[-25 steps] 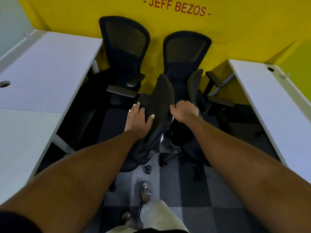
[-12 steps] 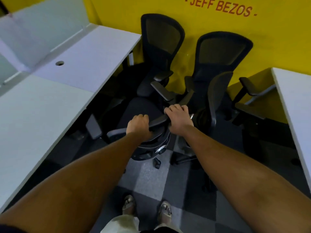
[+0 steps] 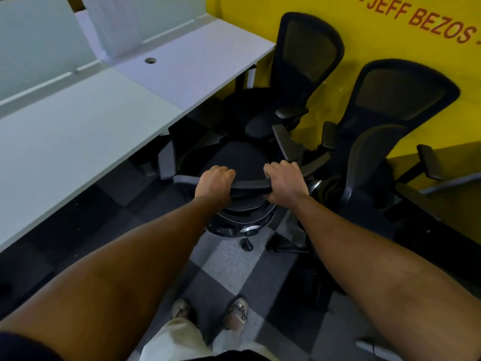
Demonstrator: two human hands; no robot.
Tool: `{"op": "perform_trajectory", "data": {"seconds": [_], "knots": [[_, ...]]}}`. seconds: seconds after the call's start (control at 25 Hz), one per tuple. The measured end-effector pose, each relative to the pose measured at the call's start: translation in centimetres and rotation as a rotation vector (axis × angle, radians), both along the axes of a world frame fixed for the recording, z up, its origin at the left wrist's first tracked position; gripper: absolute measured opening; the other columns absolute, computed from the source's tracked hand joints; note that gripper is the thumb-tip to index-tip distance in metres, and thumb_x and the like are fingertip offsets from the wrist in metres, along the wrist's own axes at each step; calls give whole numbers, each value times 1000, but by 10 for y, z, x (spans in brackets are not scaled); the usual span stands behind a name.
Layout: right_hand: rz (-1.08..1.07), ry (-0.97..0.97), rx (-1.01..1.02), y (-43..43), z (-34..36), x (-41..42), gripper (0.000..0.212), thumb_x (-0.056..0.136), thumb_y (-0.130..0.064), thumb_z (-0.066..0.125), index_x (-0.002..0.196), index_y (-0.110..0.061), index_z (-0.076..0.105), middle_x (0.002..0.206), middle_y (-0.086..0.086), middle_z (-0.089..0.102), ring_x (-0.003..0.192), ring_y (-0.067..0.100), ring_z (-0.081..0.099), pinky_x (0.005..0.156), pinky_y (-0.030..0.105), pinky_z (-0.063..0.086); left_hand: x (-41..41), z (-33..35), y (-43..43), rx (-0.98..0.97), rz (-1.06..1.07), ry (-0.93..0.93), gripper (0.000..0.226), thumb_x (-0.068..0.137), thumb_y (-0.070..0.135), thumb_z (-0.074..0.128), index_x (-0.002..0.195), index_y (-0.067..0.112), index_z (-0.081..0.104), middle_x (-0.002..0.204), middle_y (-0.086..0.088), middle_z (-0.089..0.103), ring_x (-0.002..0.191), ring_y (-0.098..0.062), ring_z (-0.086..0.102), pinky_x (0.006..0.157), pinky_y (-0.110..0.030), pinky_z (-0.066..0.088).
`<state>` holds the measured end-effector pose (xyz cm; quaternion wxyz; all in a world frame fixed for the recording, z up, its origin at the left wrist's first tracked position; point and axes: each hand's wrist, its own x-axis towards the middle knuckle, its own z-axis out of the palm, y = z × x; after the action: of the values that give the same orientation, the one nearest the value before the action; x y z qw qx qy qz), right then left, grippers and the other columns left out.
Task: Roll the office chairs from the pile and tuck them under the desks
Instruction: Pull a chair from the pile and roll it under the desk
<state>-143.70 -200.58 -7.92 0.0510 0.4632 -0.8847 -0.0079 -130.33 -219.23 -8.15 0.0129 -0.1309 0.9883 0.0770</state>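
Note:
A black office chair [image 3: 242, 157] stands right in front of me, its seat facing the white desk [image 3: 86, 131] on the left. My left hand [image 3: 214, 182] and my right hand [image 3: 285, 182] both grip the top edge of its backrest [image 3: 251, 184], fingers curled over it. The chair's left armrest sits at the desk's edge. Behind it stand several more black chairs: one by the yellow wall [image 3: 309, 50], one further right [image 3: 400, 95], and one turned sideways [image 3: 369, 162].
A second white desk [image 3: 197, 56] with a cable hole adjoins the first, with pale divider panels behind. Chair bases and castors [image 3: 247, 244] crowd the checkered carpet floor. Another desk's frame [image 3: 447, 183] shows at right. My feet stand below.
The chair has swung round to the left, so its seat now faces the left desk. My left hand went from flat against the backrest to gripping its top edge.

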Motion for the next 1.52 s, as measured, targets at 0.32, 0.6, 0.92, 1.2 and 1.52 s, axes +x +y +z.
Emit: {"op": "perform_trajectory", "data": {"seconds": [0.32, 0.6, 0.92, 1.2, 1.52], "knots": [[58, 26, -18, 9, -2, 56, 63, 59, -52, 87, 88, -27, 37, 81, -7, 48, 79, 23, 49, 70, 41, 43, 52, -3, 6, 3, 13, 8, 35, 81, 20, 80, 88, 22, 46, 94, 0, 58, 96, -24, 58, 76, -33, 47], [71, 66, -57, 41, -8, 140, 59, 60, -55, 84, 86, -27, 38, 78, -10, 41, 76, 22, 47, 69, 40, 42, 142, -5, 41, -5, 24, 20, 33, 79, 21, 80, 87, 22, 48, 94, 0, 59, 95, -23, 59, 75, -31, 46], [140, 64, -70, 76, -9, 273, 59, 55, -53, 87, 85, -25, 44, 77, -7, 49, 75, 22, 50, 66, 37, 40, 289, -1, 86, -8, 107, 19, 35, 78, 22, 81, 89, 21, 47, 97, -1, 61, 97, -24, 58, 79, -33, 47], [257, 39, -85, 65, -9, 329, 62, 54, -53, 87, 85, -26, 40, 76, -9, 45, 74, 22, 51, 64, 35, 36, 363, 1, 91, -8, 192, 52, 35, 78, 21, 79, 89, 22, 46, 94, 0, 57, 95, -23, 58, 80, -35, 50], [375, 25, -141, 30, -6, 319, 61, 54, -51, 86, 83, -26, 38, 75, -11, 37, 69, 21, 43, 63, 35, 33, 368, -1, 71, -34, 275, 59, 34, 78, 30, 81, 93, 24, 50, 96, 2, 58, 95, -21, 58, 78, -32, 50]]}}
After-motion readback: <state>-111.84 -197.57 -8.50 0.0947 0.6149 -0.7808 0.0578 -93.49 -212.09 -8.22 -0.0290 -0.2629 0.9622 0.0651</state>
